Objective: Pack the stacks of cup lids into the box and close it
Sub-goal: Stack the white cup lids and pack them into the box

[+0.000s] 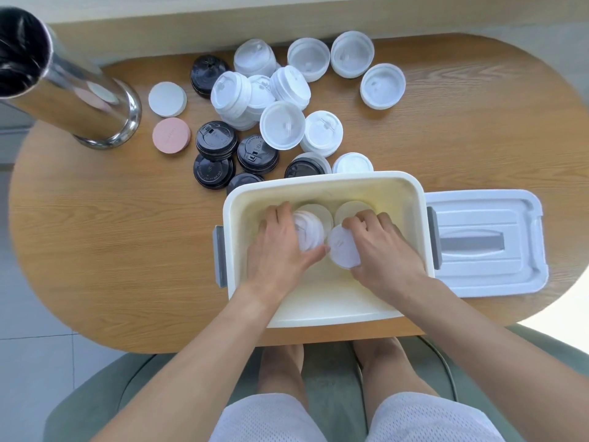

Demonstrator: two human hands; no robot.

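Both hands are down inside the open white box [322, 183]: the left hand [280, 244] grips a white lid stack [308, 232] lying on its side, long axis running left to right, while the right hand [379, 247] grips a second white stack [342, 250] touching it. The remaining lid stacks [255, 100] wait on the counter [111, 250] beyond the box, and the box lid [484, 244] lies just right of it, nearer the right hand.

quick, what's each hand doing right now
Left hand: grips a stack of white plastic cup lids inside the cream plastic box.
Right hand: grips another white lid stack there.
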